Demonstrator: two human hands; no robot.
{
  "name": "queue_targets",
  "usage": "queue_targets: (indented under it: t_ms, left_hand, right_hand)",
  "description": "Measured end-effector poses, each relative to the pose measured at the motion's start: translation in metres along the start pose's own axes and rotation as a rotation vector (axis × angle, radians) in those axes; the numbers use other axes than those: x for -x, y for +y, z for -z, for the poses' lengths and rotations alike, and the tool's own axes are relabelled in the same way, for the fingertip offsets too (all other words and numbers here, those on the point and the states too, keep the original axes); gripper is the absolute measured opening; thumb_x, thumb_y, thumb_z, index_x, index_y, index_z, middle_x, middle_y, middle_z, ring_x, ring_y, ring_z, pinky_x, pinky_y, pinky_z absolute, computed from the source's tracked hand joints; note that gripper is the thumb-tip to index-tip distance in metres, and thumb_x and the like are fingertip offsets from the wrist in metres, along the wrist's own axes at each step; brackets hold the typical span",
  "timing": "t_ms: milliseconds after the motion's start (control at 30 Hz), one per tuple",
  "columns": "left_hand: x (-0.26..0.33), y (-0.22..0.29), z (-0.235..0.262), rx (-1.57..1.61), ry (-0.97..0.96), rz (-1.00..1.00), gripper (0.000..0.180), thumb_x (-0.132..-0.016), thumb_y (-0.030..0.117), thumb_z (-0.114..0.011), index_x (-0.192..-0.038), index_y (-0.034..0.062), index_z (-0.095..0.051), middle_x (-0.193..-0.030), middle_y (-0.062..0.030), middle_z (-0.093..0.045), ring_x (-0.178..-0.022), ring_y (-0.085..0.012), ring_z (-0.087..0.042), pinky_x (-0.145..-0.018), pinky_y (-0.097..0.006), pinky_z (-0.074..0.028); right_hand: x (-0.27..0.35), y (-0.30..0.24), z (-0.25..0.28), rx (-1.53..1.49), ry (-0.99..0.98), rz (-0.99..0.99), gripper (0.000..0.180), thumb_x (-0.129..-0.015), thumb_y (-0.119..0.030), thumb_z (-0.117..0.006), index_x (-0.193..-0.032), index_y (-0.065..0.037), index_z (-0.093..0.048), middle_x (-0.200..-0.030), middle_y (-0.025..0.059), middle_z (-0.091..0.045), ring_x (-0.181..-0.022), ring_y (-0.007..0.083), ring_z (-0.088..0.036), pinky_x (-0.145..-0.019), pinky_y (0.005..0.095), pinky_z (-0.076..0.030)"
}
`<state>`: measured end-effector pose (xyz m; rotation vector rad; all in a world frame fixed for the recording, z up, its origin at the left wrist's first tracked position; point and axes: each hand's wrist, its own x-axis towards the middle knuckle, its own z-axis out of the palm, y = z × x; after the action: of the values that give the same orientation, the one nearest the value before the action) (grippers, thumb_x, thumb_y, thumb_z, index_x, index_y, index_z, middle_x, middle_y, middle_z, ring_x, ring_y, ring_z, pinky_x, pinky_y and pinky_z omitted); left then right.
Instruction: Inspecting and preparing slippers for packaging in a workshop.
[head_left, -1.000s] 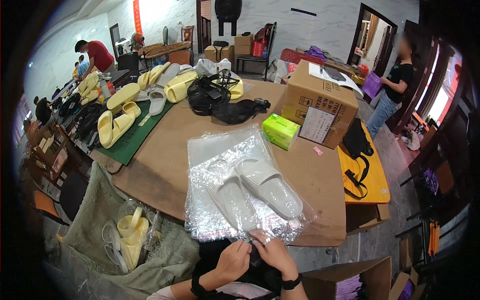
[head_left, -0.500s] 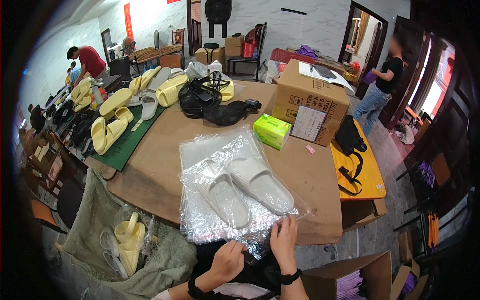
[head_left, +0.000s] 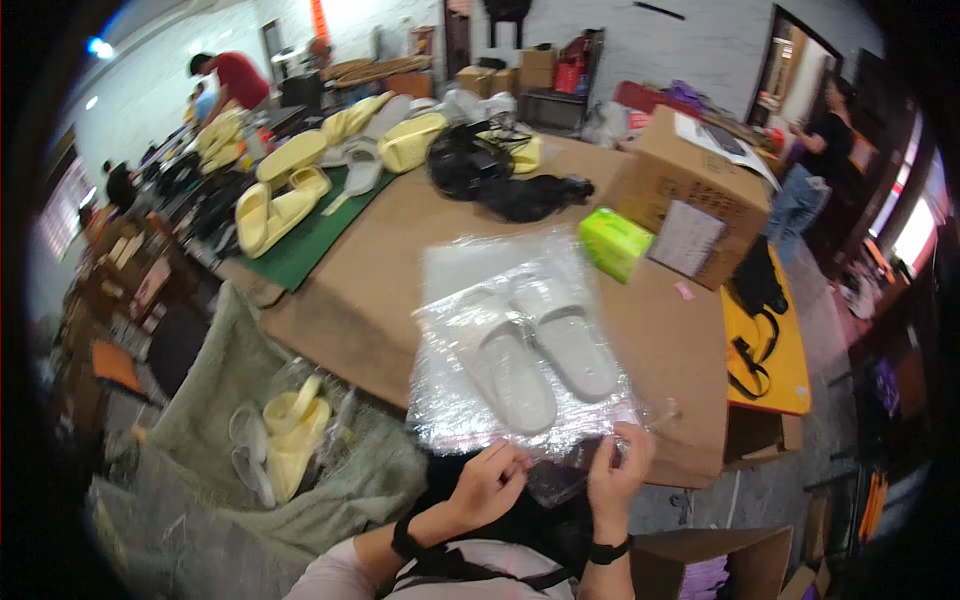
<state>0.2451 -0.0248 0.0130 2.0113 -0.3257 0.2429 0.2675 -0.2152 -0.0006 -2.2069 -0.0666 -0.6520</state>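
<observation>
A pair of light grey slippers (head_left: 541,362) lies inside a clear plastic bag (head_left: 455,345) near the table's front edge. Other flat clear bags (head_left: 470,262) are stacked beneath it. My left hand (head_left: 488,484) has its fingers closed at the bag's near edge, left of the middle. At the near right corner, my right hand (head_left: 620,468) pinches the same edge between bent fingers. A loose flap of clear plastic (head_left: 556,482) hangs between the two hands. Glare and blur partly hide the fingertips.
Ahead right stand a green tissue pack (head_left: 614,244) and a cardboard box (head_left: 700,180). Black bags (head_left: 530,197) and yellow slippers (head_left: 282,212) on a green mat (head_left: 325,240) lie farther left. A sack (head_left: 225,360) holding slippers hangs front left; an open carton (head_left: 720,550) sits below right.
The view has swung, so the table sits farther right and higher in it. Both hands remain at the bag's near edge, with the right fingers now more bent.
</observation>
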Motion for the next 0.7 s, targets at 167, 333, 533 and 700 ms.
queue_targets:
  t_ms: [167,333,533,700]
  left_hand:
    - [-0.020,0.020,0.019,0.285,0.001,-0.001,0.012,-0.075,-0.007,-0.057,-0.082,0.0017,-0.060,-0.072,-0.0044,-0.053,-0.060,-0.0108,-0.048,-0.056,-0.024,-0.040]
    - [0.001,0.038,0.044,0.569,-0.305,-0.116,0.008,-0.077,-0.005,-0.059,-0.079,0.0026,-0.058,-0.077,-0.0048,-0.054,-0.065,-0.0138,-0.049,-0.057,-0.025,-0.039]
    - [0.026,0.026,0.046,0.782,-0.372,-0.068,0.007,-0.082,-0.003,-0.060,-0.085,0.0016,-0.055,-0.081,-0.0056,-0.054,-0.071,-0.0125,-0.051,-0.062,-0.024,-0.041]
    - [0.038,-0.017,0.062,0.298,-0.083,0.204,0.029,-0.085,0.020,-0.066,-0.103,0.0021,-0.052,-0.084,-0.0072,-0.056,-0.079,-0.0170,-0.056,-0.071,-0.029,-0.044]
  right_hand:
    - [-0.010,-0.027,0.020,0.061,-0.204,0.491,0.089,-0.063,-0.054,-0.076,-0.129,-0.008,-0.040,-0.140,0.0222,-0.033,-0.128,0.0449,-0.030,-0.103,0.0588,-0.023]
    - [-0.002,-0.020,0.006,0.235,-0.220,0.513,0.108,-0.060,-0.054,-0.075,-0.144,-0.015,-0.019,-0.148,0.0206,-0.021,-0.135,0.0461,-0.019,-0.105,0.0632,-0.015]
    - [-0.007,-0.037,0.012,0.255,-0.376,0.475,0.065,-0.066,-0.021,-0.075,-0.122,-0.003,-0.047,-0.123,0.0154,-0.052,-0.113,0.0359,-0.047,-0.092,0.0504,-0.033]
    - [-0.010,-0.023,0.003,0.259,-0.201,0.449,0.037,-0.067,-0.011,-0.071,-0.100,-0.002,-0.056,-0.101,0.0117,-0.060,-0.098,0.0329,-0.053,-0.087,0.0448,-0.036]
